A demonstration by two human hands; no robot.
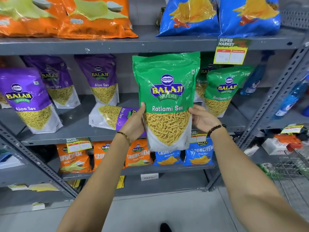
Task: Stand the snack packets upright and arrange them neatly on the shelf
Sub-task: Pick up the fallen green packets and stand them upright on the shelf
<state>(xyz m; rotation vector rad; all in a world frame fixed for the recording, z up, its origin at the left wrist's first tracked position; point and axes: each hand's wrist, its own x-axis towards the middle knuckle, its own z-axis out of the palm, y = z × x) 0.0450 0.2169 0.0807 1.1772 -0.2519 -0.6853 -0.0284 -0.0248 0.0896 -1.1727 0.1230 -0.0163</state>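
A green Ratlami Sev packet (167,91) hangs upright in front of the middle grey shelf (75,124), held at both sides. My left hand (135,123) grips its left edge and my right hand (203,118) holds its right edge. Behind it to the right stand two more green packets, the nearer one (220,91) upright. One purple Aloo Sev packet (112,117) lies flat on its side just left of my left hand. Three purple Aloo Sev packets stand upright further left, the nearest (28,99) leaning a little.
Orange (66,17) and blue chip bags (217,15) fill the shelf above. Small Crunchem bags (138,154) line the shelf below. Blue bottles (291,97) stand on the rack at right, beyond a slanted metal upright (274,96). A yellow price tag (230,52) hangs from the upper shelf edge.
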